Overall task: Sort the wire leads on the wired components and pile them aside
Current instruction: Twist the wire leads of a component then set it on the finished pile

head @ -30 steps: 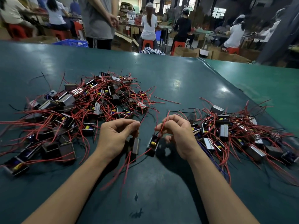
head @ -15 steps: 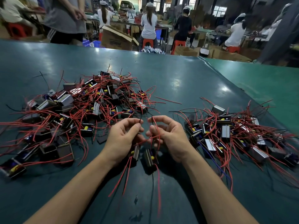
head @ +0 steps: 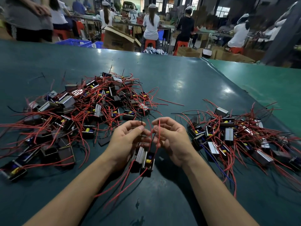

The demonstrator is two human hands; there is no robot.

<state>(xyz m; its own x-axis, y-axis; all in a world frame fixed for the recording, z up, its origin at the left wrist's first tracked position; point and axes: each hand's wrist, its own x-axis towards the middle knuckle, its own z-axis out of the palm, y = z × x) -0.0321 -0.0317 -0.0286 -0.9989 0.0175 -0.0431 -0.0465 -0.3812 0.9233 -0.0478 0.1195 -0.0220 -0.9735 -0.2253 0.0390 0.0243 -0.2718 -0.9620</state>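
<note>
Red leads [head: 153,128] run up from two components [head: 143,158] hanging side by side at near centre, just above the table [head: 179,79]. The left hand [head: 128,139] pinches a thin black lead betw. thumb and forefinger, other fingers loosely curled. The right hand [head: 171,139] is half curled, fingertips closed on the red leads; which lead belongs to which unit can't be told.

Progress, as a judgement: roughly midway or less. The left pile [head: 78,115] is the bigger one, a wide tangle w/ leads going every direction, so prob. the unsorted stock. The right pile [head: 236,136] is smaller, and likely the done heap, though its leads also look messy, so that reading isn't certain. Still to do: finish separating the leads on the held pair, drop them aside, then work through the left pile.
</note>
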